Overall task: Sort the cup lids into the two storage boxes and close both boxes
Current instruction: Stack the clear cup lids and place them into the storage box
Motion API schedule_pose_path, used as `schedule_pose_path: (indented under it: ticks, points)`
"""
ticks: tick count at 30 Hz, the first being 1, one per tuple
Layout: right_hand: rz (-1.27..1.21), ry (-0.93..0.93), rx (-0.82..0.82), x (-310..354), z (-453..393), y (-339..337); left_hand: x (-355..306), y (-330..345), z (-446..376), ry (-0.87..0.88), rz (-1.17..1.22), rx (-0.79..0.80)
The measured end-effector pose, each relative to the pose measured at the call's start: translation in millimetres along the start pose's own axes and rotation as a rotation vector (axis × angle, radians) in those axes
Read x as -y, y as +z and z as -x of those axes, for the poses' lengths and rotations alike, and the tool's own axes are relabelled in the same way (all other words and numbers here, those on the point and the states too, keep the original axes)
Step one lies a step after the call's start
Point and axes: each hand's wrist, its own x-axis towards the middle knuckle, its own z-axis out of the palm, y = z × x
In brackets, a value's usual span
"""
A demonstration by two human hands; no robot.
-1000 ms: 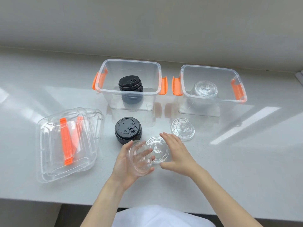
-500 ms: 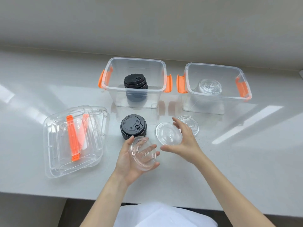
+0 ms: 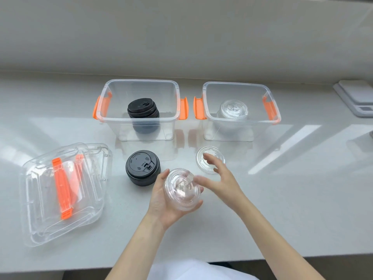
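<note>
Lids gathering: your left hand now grips both clear lids stacked, your right hand, grip apart after adding one, reaching toward the last clear lid on the worktop.

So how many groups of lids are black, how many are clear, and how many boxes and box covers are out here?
Black lid stacks: 2, in the left box and on the counter
Clear lid groups: 3, in the right box, on the counter, in the left hand
Boxes: 2
Box covers: 2, stacked
Total: 9
</note>
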Motion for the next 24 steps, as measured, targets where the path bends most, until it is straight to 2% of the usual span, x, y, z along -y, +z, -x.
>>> schedule_pose_path:
  ticks: [3, 7, 9, 12, 15, 18, 20, 24]
  points:
    - [0.231, -0.016, -0.168, -17.1, -26.7, -19.7, 0.0, 3.1, -3.0, 0.006, -0.021, -0.007]
    - [0.573, 0.054, -0.137, -40.3, -54.3, -21.7, -0.8, 6.7, -5.0, 0.024, -0.048, -0.009]
    - [0.614, 0.108, -0.122, -49.4, -61.3, -17.0, -1.1, 7.6, -6.7, 0.034, -0.052, -0.004]
    - [0.633, 0.091, -0.173, -59.1, -64.3, -11.4, -3.0, 9.8, -9.0, 0.039, -0.053, -0.023]
    - [0.495, 0.057, -0.231, -52.5, -61.7, -14.8, -6.5, 12.1, -11.8, 0.047, -0.066, -0.043]
    - [0.163, 0.027, -0.225, -28.4, -51.6, -24.0, -10.2, 13.0, -15.9, 0.051, -0.074, -0.053]
    - [0.028, -0.014, -0.132, -12.2, -40.9, -27.9, -12.2, 16.6, -18.5, 0.051, -0.073, -0.054]
    - [0.042, -0.047, 0.101, 4.9, -15.7, -21.6, -12.9, 27.8, -25.3, 0.048, -0.013, 0.017]
